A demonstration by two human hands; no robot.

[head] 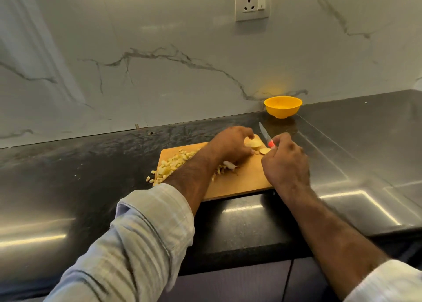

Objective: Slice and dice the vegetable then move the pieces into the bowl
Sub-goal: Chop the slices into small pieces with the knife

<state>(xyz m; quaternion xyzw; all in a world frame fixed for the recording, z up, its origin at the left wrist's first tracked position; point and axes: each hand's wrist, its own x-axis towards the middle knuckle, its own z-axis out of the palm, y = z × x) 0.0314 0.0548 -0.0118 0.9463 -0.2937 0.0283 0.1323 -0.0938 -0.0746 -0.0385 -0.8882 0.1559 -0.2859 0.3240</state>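
A wooden cutting board (246, 178) lies on the dark counter. At its far right corner my left hand (230, 146) grips a pale yellow vegetable chunk (252, 143). My right hand (285, 162) holds a knife with a red handle (271, 144), its blade (263, 132) pointing away and up, just right of the chunk. A round slice (265, 151) lies flat between my hands. A heap of diced pieces (173, 164) covers the board's left part, and a few have spilled onto the counter. An orange-yellow bowl (283, 106) stands by the wall beyond the board, and looks empty.
The marble wall (159, 62) rises right behind the counter, with a socket (252, 1) high up. A shiny steel surface (365, 153) extends to the right of the board. The counter's front edge (239, 256) runs below my forearms.
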